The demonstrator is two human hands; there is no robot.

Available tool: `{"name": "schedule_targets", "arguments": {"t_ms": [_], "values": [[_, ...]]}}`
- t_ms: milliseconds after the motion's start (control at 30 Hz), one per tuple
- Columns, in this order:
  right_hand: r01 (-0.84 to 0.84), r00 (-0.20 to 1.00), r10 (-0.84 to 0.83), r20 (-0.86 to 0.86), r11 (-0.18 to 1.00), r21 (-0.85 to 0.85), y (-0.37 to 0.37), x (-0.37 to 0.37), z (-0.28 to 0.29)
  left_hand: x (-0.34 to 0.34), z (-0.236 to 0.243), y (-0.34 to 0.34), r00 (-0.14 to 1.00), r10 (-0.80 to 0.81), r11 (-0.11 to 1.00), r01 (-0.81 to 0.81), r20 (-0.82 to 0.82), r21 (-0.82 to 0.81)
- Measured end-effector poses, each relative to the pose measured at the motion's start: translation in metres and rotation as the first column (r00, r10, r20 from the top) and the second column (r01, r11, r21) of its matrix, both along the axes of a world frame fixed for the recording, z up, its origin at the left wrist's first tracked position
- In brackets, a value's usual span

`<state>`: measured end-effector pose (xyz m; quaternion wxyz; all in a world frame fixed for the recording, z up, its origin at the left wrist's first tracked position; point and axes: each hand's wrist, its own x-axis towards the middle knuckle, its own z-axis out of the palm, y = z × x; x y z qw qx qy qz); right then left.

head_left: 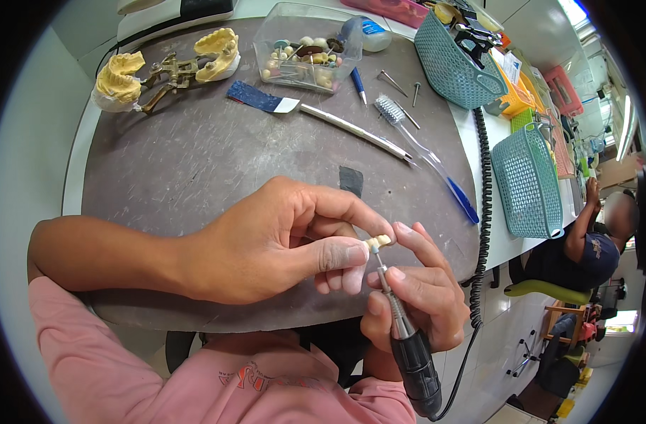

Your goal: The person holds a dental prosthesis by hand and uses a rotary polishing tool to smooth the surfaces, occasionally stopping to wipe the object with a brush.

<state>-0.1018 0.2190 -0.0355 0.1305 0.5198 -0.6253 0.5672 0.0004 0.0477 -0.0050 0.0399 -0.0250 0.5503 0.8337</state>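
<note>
My left hand pinches a small cream tooth-shaped dental piece between thumb and fingers over the front of the worn grey mat; its fingertips are dusted white. My right hand grips a black and silver rotary handpiece, whose slim bit with a pale blue tip meets the underside of the piece. A coiled black cord runs beside the right hand. Just beyond my hands lies a small dark square.
Yellow plaster models on an articulator, a clear box of burs, a blue-white strip, metal instrument and toothbrush lie on the mat. Teal baskets line the right side. A person sits at the far right.
</note>
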Motion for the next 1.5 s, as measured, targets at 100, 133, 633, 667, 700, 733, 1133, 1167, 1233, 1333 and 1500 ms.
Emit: {"name": "schedule_targets", "arguments": {"t_ms": [100,133,633,667,700,733,1133,1167,1233,1333,1500], "values": [[0.008,1.000,-0.008,-0.018,1.000,0.005,0.001,0.000,0.001,-0.001,0.001,0.000,1.000,0.001,1.000,-0.001,-0.005,-0.006],[-0.001,1.000,0.001,-0.014,1.000,0.008,0.001,-0.001,0.001,-0.001,0.001,0.000,1.000,0.002,1.000,-0.002,-0.005,-0.006],[-0.004,1.000,0.004,-0.016,1.000,0.009,0.002,-0.001,0.001,-0.001,0.002,0.000,1.000,-0.002,1.000,0.002,0.003,0.015],[0.000,1.000,0.001,-0.025,1.000,0.012,0.002,-0.001,0.001,-0.001,0.002,0.000,1.000,-0.004,1.000,0.004,0.000,0.015],[-0.003,1.000,0.003,-0.023,1.000,0.012,0.001,0.000,0.000,-0.001,0.001,0.000,1.000,0.000,1.000,0.000,0.000,0.015],[0.013,1.000,-0.013,0.003,1.000,-0.006,-0.001,0.001,-0.002,0.000,0.001,-0.001,1.000,0.002,1.000,-0.002,0.002,0.014],[-0.024,0.998,0.026,-0.054,0.999,0.034,0.002,-0.002,-0.002,-0.001,0.002,-0.001,1.000,-0.005,1.000,0.005,0.014,-0.012],[-0.030,0.998,0.032,-0.063,0.999,0.034,0.002,-0.002,-0.002,0.000,0.002,-0.001,1.000,-0.005,1.000,0.006,0.012,-0.019],[-0.022,0.999,0.022,-0.040,1.000,0.019,0.001,-0.002,-0.001,0.000,0.002,-0.001,1.000,-0.005,1.000,0.006,0.011,-0.027],[-0.033,0.998,0.036,0.046,0.998,-0.058,0.001,-0.002,-0.008,0.000,0.002,-0.001,1.000,0.015,0.999,-0.014,0.005,-0.037],[-0.078,0.993,0.085,0.087,0.994,-0.079,0.003,-0.006,-0.006,0.001,0.004,0.000,0.999,0.020,0.996,-0.017,0.041,-0.085]]}}
